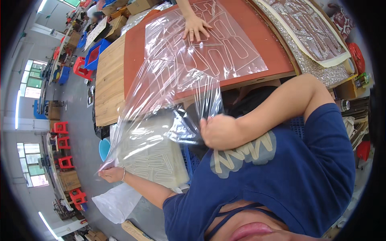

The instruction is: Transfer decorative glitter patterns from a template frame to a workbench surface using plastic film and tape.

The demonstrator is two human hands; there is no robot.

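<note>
A clear plastic film (pixel 152 86) stretches from the red-topped table down toward my body. Out to the lower left, my left hand (pixel 112 174) pinches one corner of it. Closer to my chest, my right hand (pixel 222 131) is a fist around the film's near edge, which bunches into folds there. On the table, the film's far part lies over a sheet with pale looped outlines (pixel 217 48); how the layers meet is hard to tell through the glare. Another person's hand (pixel 196 29), wearing a ring, presses flat on it with fingers spread.
Below the film sits a stack of pale sheets with similar outlines (pixel 155 164). At right, a patterned brown panel (pixel 305 28) lies on a glittery surface. A wooden board (pixel 110 80) adjoins the red tabletop (pixel 134 48). Left are a blue bin (pixel 96 54) and red stools (pixel 63 142).
</note>
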